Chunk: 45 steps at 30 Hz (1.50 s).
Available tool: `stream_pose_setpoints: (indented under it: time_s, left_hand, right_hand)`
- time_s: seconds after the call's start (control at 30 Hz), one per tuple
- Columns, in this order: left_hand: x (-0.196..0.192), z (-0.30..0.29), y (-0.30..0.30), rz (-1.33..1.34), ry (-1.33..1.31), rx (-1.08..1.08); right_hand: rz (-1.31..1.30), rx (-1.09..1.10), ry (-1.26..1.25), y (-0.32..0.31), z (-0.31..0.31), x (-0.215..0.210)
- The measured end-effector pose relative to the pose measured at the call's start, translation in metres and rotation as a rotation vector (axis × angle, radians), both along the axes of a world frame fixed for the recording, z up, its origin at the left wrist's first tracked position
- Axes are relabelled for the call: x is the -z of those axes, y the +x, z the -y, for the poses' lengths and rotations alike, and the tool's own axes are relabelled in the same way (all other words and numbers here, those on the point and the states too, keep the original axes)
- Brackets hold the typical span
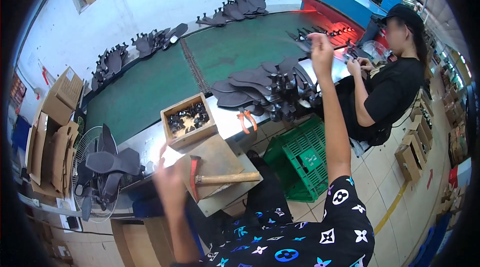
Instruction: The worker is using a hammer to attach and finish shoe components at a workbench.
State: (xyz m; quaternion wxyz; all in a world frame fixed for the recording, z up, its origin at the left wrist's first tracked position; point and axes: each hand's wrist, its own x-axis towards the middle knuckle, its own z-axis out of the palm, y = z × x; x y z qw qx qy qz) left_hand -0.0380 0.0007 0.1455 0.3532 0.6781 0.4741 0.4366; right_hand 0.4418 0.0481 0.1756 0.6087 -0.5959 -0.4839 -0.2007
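My right hand [321, 52] is raised over the near edge of the green belt [240, 42], fingers apart and bent toward the left, with nothing visibly held. Just beyond its fingertips lie dark shoe soles [300, 42] with small black heels. My left hand [171, 182], smeared by motion, is beside the work block [220, 149]; its grip cannot be made out. On that block rests a hammer [227, 178] with a red head and wooden handle. A wooden box [187, 134] of small black heel pieces stands behind it. Orange-handled pliers [246, 121] lie to its right.
Grey soles [245, 84] with heels are heaped on the bench edge; more soles [112, 164] sit on a fan at left. A green crate [300, 159] is on the floor. A co-worker in black [395, 84] sits at right, beside a red-lit machine [332, 9].
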Motion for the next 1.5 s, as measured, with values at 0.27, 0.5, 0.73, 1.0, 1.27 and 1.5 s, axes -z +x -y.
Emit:
stream_pose_setpoints:
  time_s: [0.27, 0.5, 0.73, 1.0, 1.27, 1.5]
  left_hand:
    - [0.101, -0.123, 0.297, -0.214, 0.62, 0.212]
    - [0.087, -0.151, 0.302, 0.124, 0.302, 0.425]
    - [-0.065, -0.142, 0.181, 0.42, 0.188, 0.812]
    - [-0.157, -0.088, -0.11, -0.04, 0.72, 0.118]
    - [-0.038, -0.066, -0.448, -0.786, 0.187, -0.799]
    - [0.048, -0.02, -0.322, -0.621, 0.348, -0.463]
  right_hand:
    - [-0.062, 0.071, 0.256, -0.043, 0.148, -0.06]
    - [-0.174, 0.1, 0.182, -0.05, 0.219, -0.03]
    - [-0.211, 0.103, 0.205, -0.07, 0.199, -0.01]
    - [-0.19, -0.552, 0.138, -0.276, 0.035, -0.035]
    - [0.177, -1.176, -0.352, -0.591, -0.08, -0.01]
    - [0.251, -0.916, -1.148, -0.537, -0.123, 0.166]
